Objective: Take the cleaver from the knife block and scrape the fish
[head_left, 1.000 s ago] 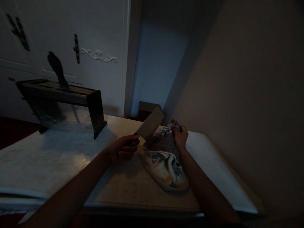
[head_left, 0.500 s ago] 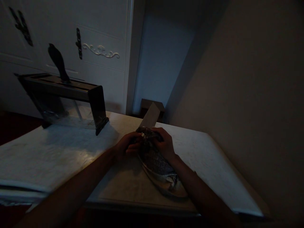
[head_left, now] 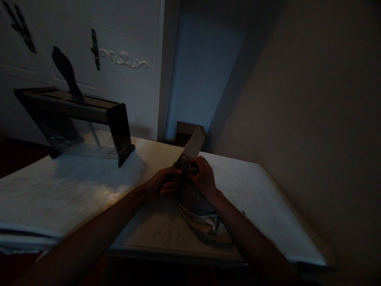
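A dark, speckled, soft-looking thing with a pale rim (head_left: 193, 198) lies on the table in front of me; its kind is hard to make out in the dim light. My left hand (head_left: 166, 182) is closed at its far left edge, fingers curled. Opposite, my right hand (head_left: 204, 174) pinches the bunched far end, thumb and fingers close to the left fingertips. Beyond the hands a flat, broad grey piece like a cleaver blade (head_left: 195, 142) sticks out away from me. Its near end is hidden by the hands and the dark thing.
At the left of the pale-topped table (head_left: 74, 186) stands a knife block (head_left: 80, 107) with clear sides and one dark-handled knife (head_left: 65, 69) in it. White cabinet doors (head_left: 125, 31) rise behind. A brown box (head_left: 183, 129) is past the far edge; a wall (head_left: 297, 99) bounds the right.
The blade-like piece and the bunched far end have shifted slightly right. My right hand has turned a little and covers more of the dark thing. The view has moved slightly.
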The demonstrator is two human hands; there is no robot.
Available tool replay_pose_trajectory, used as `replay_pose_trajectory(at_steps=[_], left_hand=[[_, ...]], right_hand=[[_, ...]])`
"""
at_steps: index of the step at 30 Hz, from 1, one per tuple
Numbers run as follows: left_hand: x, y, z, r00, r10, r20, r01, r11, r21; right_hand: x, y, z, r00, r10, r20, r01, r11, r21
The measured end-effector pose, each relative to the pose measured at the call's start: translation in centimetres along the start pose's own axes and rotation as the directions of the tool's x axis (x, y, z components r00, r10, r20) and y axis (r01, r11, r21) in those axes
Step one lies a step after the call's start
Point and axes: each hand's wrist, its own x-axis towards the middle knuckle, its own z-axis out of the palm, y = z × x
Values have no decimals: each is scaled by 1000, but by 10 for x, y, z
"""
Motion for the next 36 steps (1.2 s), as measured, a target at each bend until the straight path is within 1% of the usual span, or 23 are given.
replay_pose_trajectory(at_steps=[6,10,13,15,17,19,20,22,24,26,28,30,31,32,34,36], left_hand=[[0,2,-5,997,44,58,-41,998,-48],[-3,6,-3,993,84,88,-73,989,-129],[-7,10,0,986,129,107,-106,975,-194],[-10,12,0,983,121,141,-91,976,-199],[-10,12,-2,979,94,179,-61,981,-182],[-10,12,-5,978,55,203,-24,988,-154],[-10,12,-6,977,36,210,-7,990,-139],[-9,11,-10,979,9,206,14,994,-108],[-7,11,-14,981,-18,191,33,997,-75],[-6,10,-18,984,-60,169,70,996,-51],[-4,9,-23,983,-106,148,113,993,-40],[-4,8,-25,982,-139,128,144,989,-33],[-4,7,-26,981,-152,119,156,987,-28],[-4,6,-27,980,-165,112,169,985,-22],[-4,4,-26,977,-186,109,189,982,-19],[-4,3,-25,968,-213,135,218,976,-23]], right_hand=[[2,-1,0,997,64,39,-62,996,-62],[4,6,-1,989,115,88,-104,987,-120],[6,15,-6,983,172,64,-162,977,-141],[7,23,-11,977,214,28,-208,970,-126],[8,31,-17,966,259,-15,-259,963,-71],[10,41,-23,943,322,-85,-322,947,13],[12,45,-26,924,361,-130,-356,933,56],[15,54,-32,868,442,-228,-421,897,136],[18,61,-39,811,501,-300,-461,865,199],[20,64,-44,775,524,-352,-465,851,243],[20,63,-47,759,500,-416,-426,866,262],[18,57,-47,769,429,-474,-349,903,250],[16,53,-45,780,388,-492,-308,921,238],[14,49,-43,800,343,-492,-268,938,219],[9,40,-36,871,228,-436,-170,971,167],[4,31,-29,946,63,-318,-30,994,107]])
